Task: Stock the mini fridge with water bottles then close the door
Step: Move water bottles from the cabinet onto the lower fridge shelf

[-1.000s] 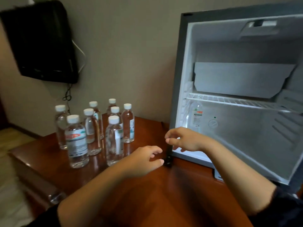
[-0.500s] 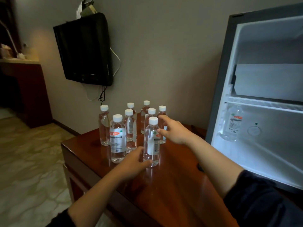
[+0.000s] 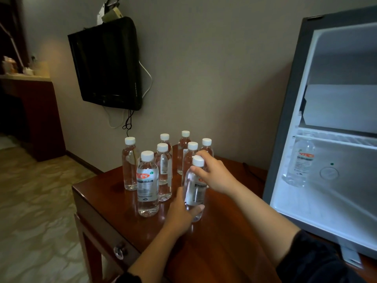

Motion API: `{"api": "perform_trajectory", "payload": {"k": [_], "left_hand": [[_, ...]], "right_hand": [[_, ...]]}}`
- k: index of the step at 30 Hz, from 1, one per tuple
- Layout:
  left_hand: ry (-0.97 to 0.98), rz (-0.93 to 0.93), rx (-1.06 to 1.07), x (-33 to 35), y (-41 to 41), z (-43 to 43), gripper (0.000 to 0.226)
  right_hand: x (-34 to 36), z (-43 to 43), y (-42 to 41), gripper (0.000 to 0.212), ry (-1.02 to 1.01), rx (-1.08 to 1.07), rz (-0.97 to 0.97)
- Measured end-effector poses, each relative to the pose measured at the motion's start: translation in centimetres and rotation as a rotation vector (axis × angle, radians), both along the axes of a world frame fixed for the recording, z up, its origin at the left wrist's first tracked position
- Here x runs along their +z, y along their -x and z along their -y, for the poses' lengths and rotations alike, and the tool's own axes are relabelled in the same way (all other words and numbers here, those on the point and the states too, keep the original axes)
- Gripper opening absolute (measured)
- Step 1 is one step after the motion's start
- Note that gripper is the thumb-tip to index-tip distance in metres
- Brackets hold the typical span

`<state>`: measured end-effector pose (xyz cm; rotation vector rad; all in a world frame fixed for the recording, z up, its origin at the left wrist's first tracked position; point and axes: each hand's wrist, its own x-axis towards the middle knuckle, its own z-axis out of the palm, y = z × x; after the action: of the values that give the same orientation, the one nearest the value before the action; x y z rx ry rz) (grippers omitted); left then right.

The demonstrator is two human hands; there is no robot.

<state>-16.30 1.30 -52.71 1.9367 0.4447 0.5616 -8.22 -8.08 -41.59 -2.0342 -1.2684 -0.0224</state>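
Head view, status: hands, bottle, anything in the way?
Left hand grips front bottle low, right hand at its neck. Stocked bottle inside open fridge. Path unobstructed.

Eight clear, white-capped water bottles (image 3: pixel 148 184) stand clustered at centre frame, the front bottle (image 3: pixel 192 193) slightly tilted; the open mini fridge (image 3: pixel 346 180), right, holds another bottle (image 3: pixel 299 162)

Hotel-type room; wall-mounted TV (image 3: pixel 108 64); mini fridge (image 3: pixel 334 139) on wooden desk (image 3: pixel 214 242); bottled water (image 3: pixel 148 184).

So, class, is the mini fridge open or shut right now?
Open. The mini fridge shows its lit white inside, with the wire shelf and one water bottle under it in plain view.
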Motion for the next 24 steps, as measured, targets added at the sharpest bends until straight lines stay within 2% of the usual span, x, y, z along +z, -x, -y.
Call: {"api": "perform_trajectory", "payload": {"k": [5, 9, 14, 17, 21, 24], "left_hand": [[-0.095, 0.014, 0.021, -0.1, 0.3, 0.2, 0.05], [-0.181, 0.003, -0.006, 0.3, 1.1, 1.4, 0.047], [-0.226, 0.065, -0.118, 1.1, 2.2, 4.8, 0.058], [-0.216, 0.11, -0.162, 2.3, 1.6, 7.8, 0.052], [-0.196, 0.145, -0.184, 3.8, -0.7, 11.8, 0.049], [-0.19, 0.175, -0.204, 4.7, -2.6, 14.5, 0.05]], "right_hand": [[-0.7, 1.5, 0.3, 0.02, -0.042, 0.004, 0.017], [-0.3, 3.7, 0.6, 0.021, -0.072, -0.005, -0.058], [-0.2, 8.3, 1.3, 0.026, -0.119, -0.013, -0.098], [0.4, 11.4, 1.7, 0.03, -0.192, -0.083, -0.108], [1.5, 15.2, 1.4, 0.025, -0.176, -0.225, -0.075], [2.1, 17.7, 0.7, 0.037, -0.17, -0.341, -0.05]]}}
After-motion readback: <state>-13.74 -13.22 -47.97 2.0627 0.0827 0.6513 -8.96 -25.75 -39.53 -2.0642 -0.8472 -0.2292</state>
